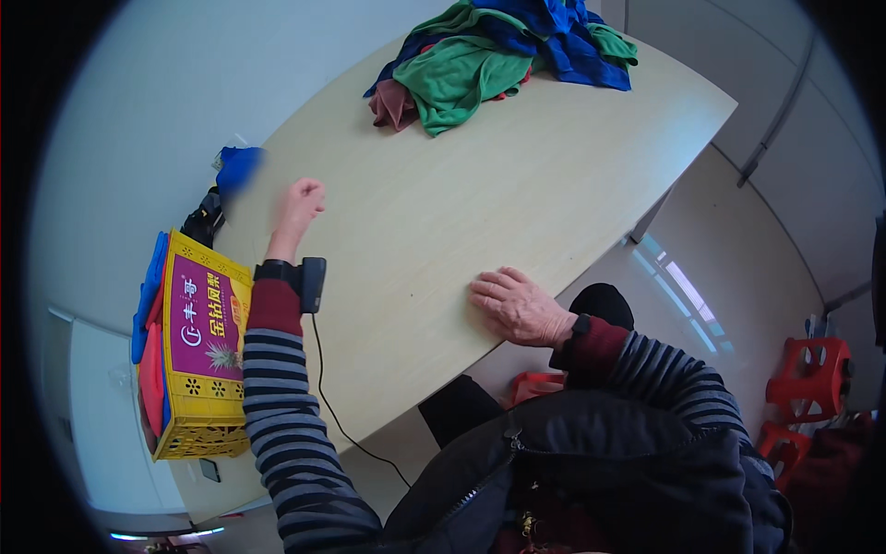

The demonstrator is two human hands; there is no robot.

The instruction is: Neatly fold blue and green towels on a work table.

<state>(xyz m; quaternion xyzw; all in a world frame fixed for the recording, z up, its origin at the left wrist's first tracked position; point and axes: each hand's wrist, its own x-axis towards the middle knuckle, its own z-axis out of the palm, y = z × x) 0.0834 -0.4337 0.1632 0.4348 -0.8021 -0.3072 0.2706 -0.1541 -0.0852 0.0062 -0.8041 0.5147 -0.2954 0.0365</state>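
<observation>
My left hand is stretched out over the left part of the pale wooden table, fingers curled into a fist with nothing in it. A small black device with a thin cable is strapped at that wrist. My right hand lies flat, palm down, fingers apart, on the table near its front edge. Neither hand touches any cloth. A heap of clothes in green, blue and dull red sits at the far end of the table, well out of reach of both hands.
A yellow plastic crate with a purple panel stands by the table's left edge, with blue and red cloth hanging on its outer side. A blue object lies beyond it. Red plastic stools stand at the right on the floor.
</observation>
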